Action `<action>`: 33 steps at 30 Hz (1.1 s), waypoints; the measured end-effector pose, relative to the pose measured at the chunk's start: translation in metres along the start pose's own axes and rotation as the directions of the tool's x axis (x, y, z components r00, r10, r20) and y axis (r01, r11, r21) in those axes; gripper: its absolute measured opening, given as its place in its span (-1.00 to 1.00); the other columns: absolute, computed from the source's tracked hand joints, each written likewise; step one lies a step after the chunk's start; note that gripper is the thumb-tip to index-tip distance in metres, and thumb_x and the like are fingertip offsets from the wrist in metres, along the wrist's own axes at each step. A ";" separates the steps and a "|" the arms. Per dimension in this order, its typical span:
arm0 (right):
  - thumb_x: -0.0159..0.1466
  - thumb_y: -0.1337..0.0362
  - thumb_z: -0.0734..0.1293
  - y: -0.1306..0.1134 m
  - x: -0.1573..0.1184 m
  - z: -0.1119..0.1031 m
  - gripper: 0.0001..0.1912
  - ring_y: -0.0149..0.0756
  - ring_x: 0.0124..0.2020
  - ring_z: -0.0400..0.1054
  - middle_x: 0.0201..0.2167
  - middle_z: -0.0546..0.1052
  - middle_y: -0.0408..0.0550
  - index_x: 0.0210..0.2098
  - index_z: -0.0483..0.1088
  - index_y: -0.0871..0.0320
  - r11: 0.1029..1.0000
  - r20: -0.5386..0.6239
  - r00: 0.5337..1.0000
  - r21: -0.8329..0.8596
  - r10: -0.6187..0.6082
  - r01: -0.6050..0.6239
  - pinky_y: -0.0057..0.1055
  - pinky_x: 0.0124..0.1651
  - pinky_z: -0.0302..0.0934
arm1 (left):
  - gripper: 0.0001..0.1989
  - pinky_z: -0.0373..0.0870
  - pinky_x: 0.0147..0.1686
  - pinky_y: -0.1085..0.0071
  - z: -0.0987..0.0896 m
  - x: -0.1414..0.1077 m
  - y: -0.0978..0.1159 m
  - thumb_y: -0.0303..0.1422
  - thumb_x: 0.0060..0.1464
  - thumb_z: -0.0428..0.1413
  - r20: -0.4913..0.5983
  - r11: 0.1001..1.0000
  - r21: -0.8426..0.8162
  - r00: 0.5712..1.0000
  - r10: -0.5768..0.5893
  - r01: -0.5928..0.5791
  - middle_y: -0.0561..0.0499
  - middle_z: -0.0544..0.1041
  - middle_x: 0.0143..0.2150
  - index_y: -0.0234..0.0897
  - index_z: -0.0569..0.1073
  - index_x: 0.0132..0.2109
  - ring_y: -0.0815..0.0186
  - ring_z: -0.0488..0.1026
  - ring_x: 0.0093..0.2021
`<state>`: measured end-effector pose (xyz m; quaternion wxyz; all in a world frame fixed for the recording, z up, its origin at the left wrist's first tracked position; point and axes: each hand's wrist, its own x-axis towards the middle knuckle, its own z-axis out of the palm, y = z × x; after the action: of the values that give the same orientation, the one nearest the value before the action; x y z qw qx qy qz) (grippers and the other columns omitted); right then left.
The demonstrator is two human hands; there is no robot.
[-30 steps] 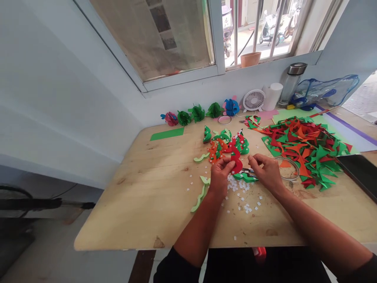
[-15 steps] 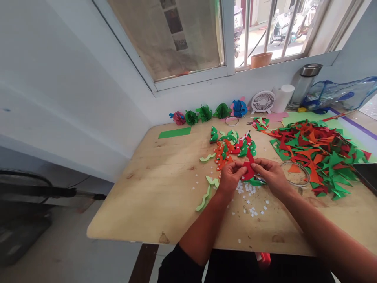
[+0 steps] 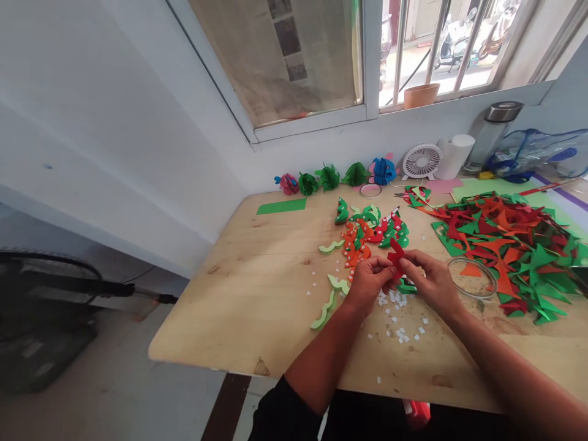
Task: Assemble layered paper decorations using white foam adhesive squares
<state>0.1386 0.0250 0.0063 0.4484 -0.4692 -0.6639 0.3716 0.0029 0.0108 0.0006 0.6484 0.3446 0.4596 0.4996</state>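
Observation:
Between my two hands is a red paper cutout, held just above the table. My left hand pinches its left side, and my right hand grips its right side with thumb and fingers. The fingers cover much of its lower part. Small white paper squares lie scattered on the table below. Just beyond the hands sit orange cutouts and green cutouts dotted with white squares. Wavy light-green strips rest left of my left wrist.
A heap of red, orange and green paper scraps covers the right side, with a tape ring at its edge. Along the wall stand green paper balls, a blue paper figure, a small fan and a glass bottle.
The red cutout has turned and looks narrower, with my fingers closer together around it. The whole view has shifted slightly, so the table appears further right.

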 end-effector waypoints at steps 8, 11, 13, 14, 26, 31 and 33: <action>0.10 0.12 0.33 0.007 0.004 -0.002 -0.79 -0.38 -0.59 0.28 -0.61 0.45 -0.17 -0.46 0.44 0.14 0.902 0.044 0.959 0.328 0.281 -0.279 -0.47 -0.52 0.19 | -0.70 0.15 -0.69 0.53 -0.003 0.002 -0.001 -0.16 -0.16 0.21 -0.012 0.984 0.158 0.997 0.081 -0.078 0.08 0.44 -0.62 -0.34 0.45 -0.38 0.45 0.31 -0.67; 0.06 0.11 0.35 0.008 0.008 -0.004 -0.79 -0.42 -0.64 0.21 -0.66 0.39 -0.20 -0.51 0.42 0.15 0.891 -0.035 0.944 0.342 0.329 -0.298 -0.49 -0.59 0.14 | -0.76 0.29 -0.56 0.51 -0.009 0.004 0.001 -0.23 -0.08 0.17 -0.087 0.939 0.288 0.972 0.220 -0.187 0.04 0.49 -0.54 -0.33 0.49 -0.33 0.40 0.40 -0.54; 0.05 0.12 0.34 0.008 0.010 -0.006 -0.78 -0.42 -0.63 0.20 -0.66 0.38 -0.18 -0.53 0.42 0.16 0.910 -0.102 0.945 0.320 0.311 -0.265 -0.50 -0.60 0.11 | -0.81 0.36 -0.44 0.48 -0.013 0.001 0.007 -0.29 -0.06 0.15 -0.093 0.888 0.385 0.947 0.309 -0.252 0.01 0.52 -0.47 -0.32 0.50 -0.31 0.36 0.46 -0.44; 0.05 0.12 0.34 0.009 0.011 -0.007 -0.78 -0.42 -0.63 0.19 -0.67 0.37 -0.18 -0.54 0.41 0.16 0.917 -0.133 0.943 0.308 0.304 -0.252 -0.51 -0.60 0.10 | -0.82 0.37 -0.41 0.48 -0.014 -0.002 0.012 -0.30 -0.04 0.13 -0.088 0.864 0.424 0.937 0.337 -0.271 0.00 0.53 -0.44 -0.32 0.51 -0.31 0.35 0.47 -0.42; 0.01 0.14 0.34 0.007 0.012 -0.006 -0.79 -0.43 -0.66 0.16 -0.72 0.33 -0.21 -0.58 0.40 0.17 0.888 -0.173 0.925 0.384 0.339 -0.253 -0.50 -0.62 0.06 | -0.85 0.33 -0.36 0.46 -0.022 0.052 0.056 -0.47 -0.06 0.07 0.096 0.389 0.892 0.938 0.334 -0.230 0.00 0.57 -0.41 -0.28 0.55 -0.36 0.31 0.47 -0.37; 0.00 0.13 0.35 0.009 0.012 -0.003 -0.79 -0.42 -0.66 0.17 -0.71 0.35 -0.19 -0.57 0.42 0.17 0.879 -0.164 0.927 0.408 0.338 -0.248 -0.50 -0.62 0.08 | -0.84 0.31 -0.27 0.39 -0.018 0.092 0.045 -0.50 -0.09 0.08 0.040 0.226 0.968 0.956 0.290 -0.109 -0.06 0.59 -0.35 -0.25 0.56 -0.39 0.22 0.48 -0.28; -0.01 0.12 0.36 0.009 0.012 -0.003 -0.78 -0.42 -0.65 0.19 -0.69 0.38 -0.18 -0.57 0.42 0.17 0.863 -0.145 0.926 0.434 0.349 -0.257 -0.50 -0.62 0.10 | -0.81 0.30 -0.24 0.38 -0.017 0.098 0.042 -0.51 -0.08 0.07 0.008 0.202 0.977 0.957 0.291 -0.070 -0.10 0.59 -0.30 -0.25 0.56 -0.33 0.19 0.48 -0.23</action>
<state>0.1419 0.0388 0.0017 0.5419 -0.5023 -0.4357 0.5140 -0.0189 0.1163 0.0081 0.1857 0.6772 0.6815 0.2061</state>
